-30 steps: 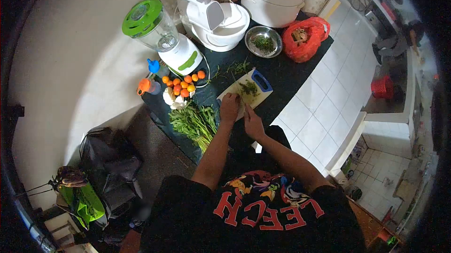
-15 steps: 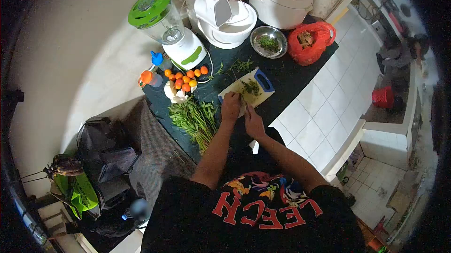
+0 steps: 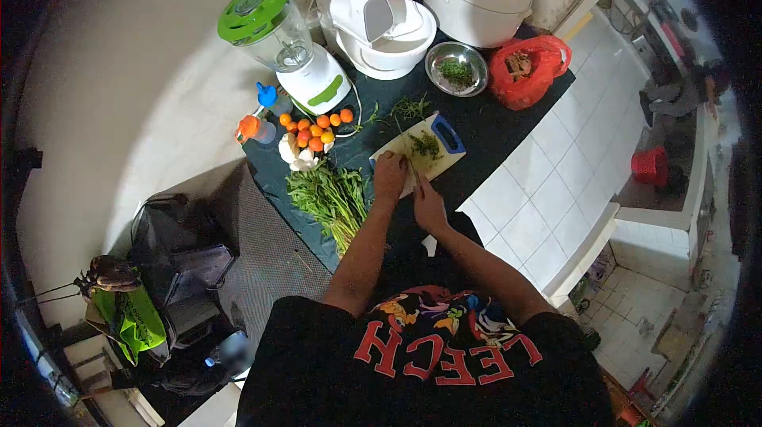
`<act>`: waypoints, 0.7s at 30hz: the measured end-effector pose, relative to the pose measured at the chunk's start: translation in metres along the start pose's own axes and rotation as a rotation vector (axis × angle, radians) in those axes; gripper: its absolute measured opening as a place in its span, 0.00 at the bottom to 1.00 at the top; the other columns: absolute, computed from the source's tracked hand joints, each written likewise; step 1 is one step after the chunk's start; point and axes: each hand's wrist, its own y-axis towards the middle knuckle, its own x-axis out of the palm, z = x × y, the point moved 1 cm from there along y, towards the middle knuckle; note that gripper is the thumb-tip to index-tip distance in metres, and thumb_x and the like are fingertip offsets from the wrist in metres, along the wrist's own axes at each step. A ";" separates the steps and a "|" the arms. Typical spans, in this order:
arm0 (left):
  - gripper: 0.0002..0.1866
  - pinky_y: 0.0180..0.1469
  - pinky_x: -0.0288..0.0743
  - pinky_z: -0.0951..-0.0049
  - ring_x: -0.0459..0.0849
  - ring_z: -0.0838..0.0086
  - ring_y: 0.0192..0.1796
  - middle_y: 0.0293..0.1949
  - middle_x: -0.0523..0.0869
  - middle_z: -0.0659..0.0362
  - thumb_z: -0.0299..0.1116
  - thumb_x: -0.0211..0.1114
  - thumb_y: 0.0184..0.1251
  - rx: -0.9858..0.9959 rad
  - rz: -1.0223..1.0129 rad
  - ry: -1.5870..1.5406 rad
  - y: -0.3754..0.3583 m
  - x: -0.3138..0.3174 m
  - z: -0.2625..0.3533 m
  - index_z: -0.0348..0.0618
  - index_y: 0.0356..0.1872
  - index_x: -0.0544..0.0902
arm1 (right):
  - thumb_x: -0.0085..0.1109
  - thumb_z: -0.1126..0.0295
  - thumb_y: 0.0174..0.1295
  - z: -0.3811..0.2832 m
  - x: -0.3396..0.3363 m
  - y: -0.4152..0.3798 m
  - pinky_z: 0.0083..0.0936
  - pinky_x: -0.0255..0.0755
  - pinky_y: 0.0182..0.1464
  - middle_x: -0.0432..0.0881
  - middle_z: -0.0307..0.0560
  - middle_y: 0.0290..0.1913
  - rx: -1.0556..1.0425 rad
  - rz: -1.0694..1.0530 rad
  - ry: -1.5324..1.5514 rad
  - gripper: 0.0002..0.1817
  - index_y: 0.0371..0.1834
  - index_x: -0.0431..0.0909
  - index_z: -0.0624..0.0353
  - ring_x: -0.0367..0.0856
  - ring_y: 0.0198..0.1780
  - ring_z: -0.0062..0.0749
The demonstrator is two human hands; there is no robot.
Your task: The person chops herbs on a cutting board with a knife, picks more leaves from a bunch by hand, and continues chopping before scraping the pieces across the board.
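Observation:
A cutting board (image 3: 441, 167) with blue ends lies on the dark tabletop, bearing a small pile of chopped green leaves (image 3: 426, 145). My left hand (image 3: 389, 176) is closed on the board's near left part, its fingers bent down; whatever they press on is hidden. Close beside it, my right hand (image 3: 429, 207) grips a knife (image 3: 411, 167) whose thin blade points away across the board, between the left fingers and the chopped leaves. A bundle of leafy green stems (image 3: 329, 198) lies left of my left forearm.
Behind the board are loose green sprigs (image 3: 409, 108), a metal bowl (image 3: 456, 70) of chopped greens and a red plastic bag (image 3: 530, 78). Orange tomatoes (image 3: 316, 132), garlic (image 3: 294, 152), a blender (image 3: 309, 78), a stand mixer (image 3: 361, 14) and a white pot (image 3: 476, 2) stand farther back.
The knife blade shows more clearly, reaching farther over the board. Both hands keep nearly the same place, and the whole view has shifted slightly.

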 end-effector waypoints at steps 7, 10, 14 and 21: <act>0.08 0.54 0.81 0.54 0.82 0.51 0.50 0.43 0.83 0.49 0.30 0.66 0.68 0.103 0.112 0.111 -0.005 0.001 0.012 0.38 0.41 0.87 | 0.45 0.66 0.81 0.010 -0.002 -0.005 0.54 0.72 0.68 0.79 0.70 0.67 -0.002 -0.070 0.027 0.28 0.81 0.62 0.64 0.79 0.65 0.68; 0.07 0.54 0.81 0.54 0.82 0.51 0.50 0.43 0.84 0.49 0.31 0.66 0.67 0.036 0.101 0.154 -0.010 0.003 0.014 0.40 0.40 0.88 | 0.45 0.66 0.80 0.025 0.000 0.010 0.55 0.73 0.67 0.79 0.70 0.66 -0.103 -0.050 -0.050 0.28 0.81 0.62 0.62 0.80 0.63 0.68; 0.08 0.52 0.80 0.52 0.82 0.50 0.49 0.42 0.84 0.50 0.33 0.67 0.66 -0.074 0.138 0.078 -0.011 0.010 0.011 0.41 0.40 0.89 | 0.45 0.64 0.81 0.029 -0.012 0.007 0.56 0.74 0.66 0.80 0.71 0.65 -0.121 -0.076 -0.058 0.28 0.81 0.63 0.59 0.81 0.61 0.68; 0.08 0.52 0.78 0.52 0.82 0.51 0.48 0.42 0.85 0.50 0.32 0.68 0.66 -0.017 0.167 0.039 -0.013 0.005 0.017 0.42 0.41 0.90 | 0.47 0.63 0.81 0.037 -0.028 -0.002 0.57 0.75 0.63 0.82 0.70 0.61 -0.138 -0.115 -0.018 0.27 0.80 0.65 0.57 0.82 0.59 0.69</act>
